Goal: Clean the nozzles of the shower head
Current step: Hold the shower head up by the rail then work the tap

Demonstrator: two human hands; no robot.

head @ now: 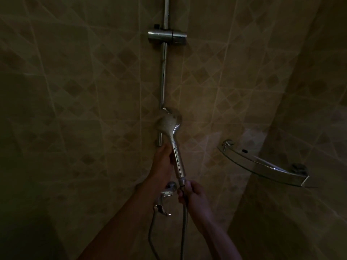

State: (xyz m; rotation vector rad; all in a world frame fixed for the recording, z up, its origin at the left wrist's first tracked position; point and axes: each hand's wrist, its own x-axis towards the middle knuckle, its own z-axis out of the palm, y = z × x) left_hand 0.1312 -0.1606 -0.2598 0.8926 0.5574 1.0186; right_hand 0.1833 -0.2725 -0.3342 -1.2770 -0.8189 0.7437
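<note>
A chrome hand-held shower head [169, 122] stands upright in front of the vertical slide rail [163, 76], its round face turned toward me and to the left. My left hand [163, 162] grips the handle [177, 158] from the left side. My right hand [193, 194] pinches the hose [185, 222] just below the handle's connector. The room is dim, so the nozzles are hard to make out.
An empty chrome holder bracket [167, 35] sits high on the rail. The mixer tap with its lever [165, 199] is on the wall below my hands. A glass corner shelf [262, 164] juts out at the right. Tiled walls surround everything.
</note>
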